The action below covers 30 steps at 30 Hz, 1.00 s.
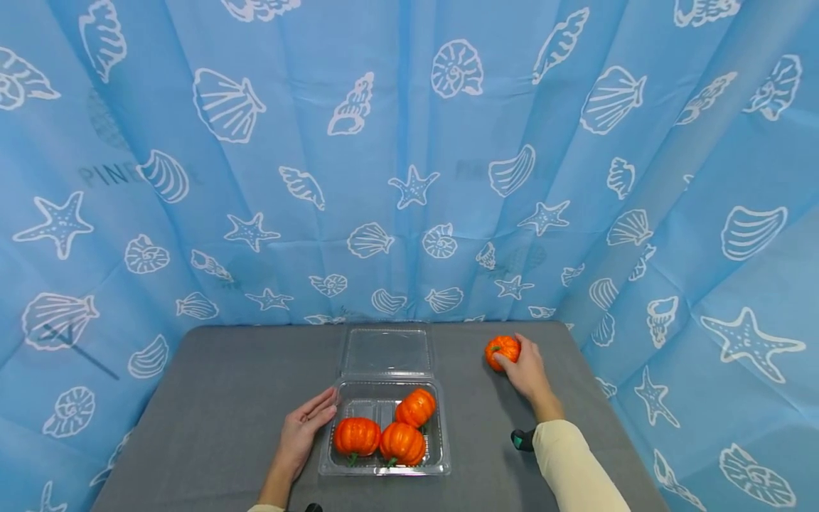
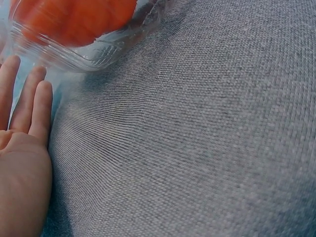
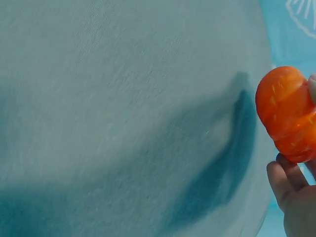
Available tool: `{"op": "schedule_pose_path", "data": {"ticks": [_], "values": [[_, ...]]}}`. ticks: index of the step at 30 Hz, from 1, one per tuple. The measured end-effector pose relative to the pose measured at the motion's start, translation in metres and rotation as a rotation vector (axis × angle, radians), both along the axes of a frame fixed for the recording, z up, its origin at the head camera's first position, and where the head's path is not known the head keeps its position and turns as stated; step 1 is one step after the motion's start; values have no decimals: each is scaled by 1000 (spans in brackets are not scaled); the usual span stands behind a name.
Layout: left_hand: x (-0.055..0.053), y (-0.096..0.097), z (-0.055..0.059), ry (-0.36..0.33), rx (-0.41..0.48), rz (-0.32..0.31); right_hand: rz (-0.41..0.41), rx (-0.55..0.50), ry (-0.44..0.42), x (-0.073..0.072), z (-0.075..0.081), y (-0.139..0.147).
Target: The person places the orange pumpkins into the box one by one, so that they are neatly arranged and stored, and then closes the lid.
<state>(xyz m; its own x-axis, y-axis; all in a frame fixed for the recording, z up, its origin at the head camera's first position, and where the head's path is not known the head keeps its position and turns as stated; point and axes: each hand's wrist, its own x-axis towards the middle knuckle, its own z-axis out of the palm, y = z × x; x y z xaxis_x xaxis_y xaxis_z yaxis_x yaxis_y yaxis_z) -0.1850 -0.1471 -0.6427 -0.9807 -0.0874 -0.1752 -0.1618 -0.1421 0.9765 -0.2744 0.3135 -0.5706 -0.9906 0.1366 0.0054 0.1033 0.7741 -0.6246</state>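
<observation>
My right hand (image 1: pixel 527 370) grips a small orange toy pumpkin (image 1: pixel 501 351) with a green stem, at the back right of the table. In the right wrist view the pumpkin (image 3: pixel 284 111) sits between thumb and fingers, with a shadow on the cloth beside it. A clear plastic clamshell box (image 1: pixel 440 462) lies in the middle, its lid (image 1: pixel 387 352) folded back. Three more pumpkins are in it: one at left (image 1: pixel 357 436), one at front centre (image 1: pixel 402 444), one at back right (image 1: pixel 416 407). My left hand (image 1: pixel 303 430), fingers straight, is at the box's left wall.
A grey cloth covers the table (image 1: pixel 230 412). Behind it and along the sides hangs a blue curtain (image 1: pixel 409 178) with white shell prints. A dark strap piece (image 1: pixel 522 439) shows by the right wrist.
</observation>
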Motion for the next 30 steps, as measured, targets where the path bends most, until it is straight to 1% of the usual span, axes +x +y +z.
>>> {"op": "schedule_pose_path", "data": {"ticks": [2, 7, 14, 19, 24, 30], "values": [[1, 0, 0, 5, -3, 2, -9, -34, -9, 0, 3, -4], [2, 0, -1, 3, -14, 3, 5, -50, -8, 1, 10, -14], [1, 0, -1, 21, -30, -13, 20, -81, 53, 6, 14, -27], [2, -1, -2, 7, -22, -12, 62, -76, 96, 9, 14, -35], [2, -1, -2, -7, -20, -11, 118, -64, 90, 13, 21, -43], [-1, -1, -3, 9, -10, -9, 170, -80, 82, 15, 33, -54]]}}
